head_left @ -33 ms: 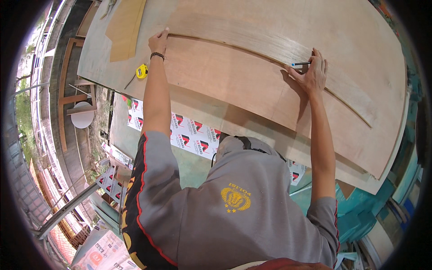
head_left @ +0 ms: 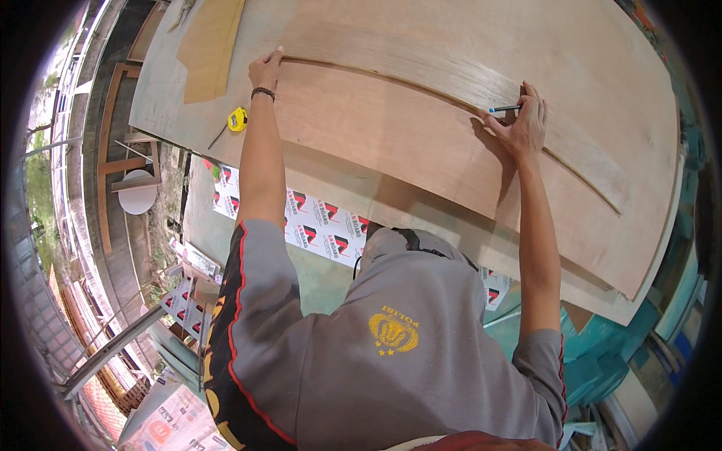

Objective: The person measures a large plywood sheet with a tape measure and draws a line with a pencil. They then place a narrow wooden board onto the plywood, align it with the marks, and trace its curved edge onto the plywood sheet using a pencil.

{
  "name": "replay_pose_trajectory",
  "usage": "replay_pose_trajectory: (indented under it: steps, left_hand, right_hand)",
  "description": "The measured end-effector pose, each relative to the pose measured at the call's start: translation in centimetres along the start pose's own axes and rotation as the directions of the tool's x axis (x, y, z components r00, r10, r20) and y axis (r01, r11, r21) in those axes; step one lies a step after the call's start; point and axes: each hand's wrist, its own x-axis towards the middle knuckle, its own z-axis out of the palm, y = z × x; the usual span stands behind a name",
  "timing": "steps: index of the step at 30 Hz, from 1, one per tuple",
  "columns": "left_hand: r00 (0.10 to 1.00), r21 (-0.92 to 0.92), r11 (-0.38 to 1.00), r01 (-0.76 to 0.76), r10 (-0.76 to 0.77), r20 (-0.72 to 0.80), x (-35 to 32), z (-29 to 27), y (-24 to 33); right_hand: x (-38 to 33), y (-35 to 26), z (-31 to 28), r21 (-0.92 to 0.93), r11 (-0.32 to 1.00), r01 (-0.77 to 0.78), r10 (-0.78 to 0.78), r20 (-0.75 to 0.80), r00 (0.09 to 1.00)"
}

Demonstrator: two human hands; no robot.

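A long, thin plywood strip (head_left: 421,64) lies across a broad plywood sheet (head_left: 361,120), its near edge showing as a dark line that slopes down to the right. My left hand (head_left: 265,70), with a dark bracelet at the wrist, is closed at the strip's left end; its fingertips are partly hidden. Farther right, my right hand (head_left: 525,126) rests at the strip's near edge, thumb pressed against it. A dark pen (head_left: 505,108) with a light blue end sticks out leftward from between the fingers of this hand.
Left of my left forearm lies a yellow tape measure (head_left: 238,119), beside a thin dark rod (head_left: 218,136). Tan flat pieces (head_left: 210,56) sit at the table's far left. Below the sheet's near edge is a printed white panel (head_left: 323,225). Teal sheeting (head_left: 602,353) hangs at the lower right.
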Motion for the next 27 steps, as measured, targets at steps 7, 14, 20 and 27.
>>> replay_pose_trajectory:
  steps: [7,14,20,27]
  left_hand:
    - [0.990,-0.158,0.983,0.095,-0.077,0.116,-0.3,1.1,1.6]
    - [0.906,0.038,0.958,0.284,-0.281,0.317,1.1,-1.5,3.5]
    - [0.768,0.189,0.935,0.299,-0.353,0.534,3.2,-1.7,6.5]
    - [0.679,0.143,0.945,0.295,-0.313,0.664,5.3,-3.1,5.0]
  right_hand:
    - [-2.0,1.0,2.5,0.493,0.851,-0.179,0.267,-0.113,0.957]
    - [3.7,-14.6,5.5,0.659,0.690,-0.301,0.259,0.164,0.952]
    - [7.9,-26.8,14.7,0.745,0.641,-0.183,-0.116,0.330,0.937]
    - [11.5,-35.5,22.7,0.557,0.770,0.310,-0.391,0.028,0.920]
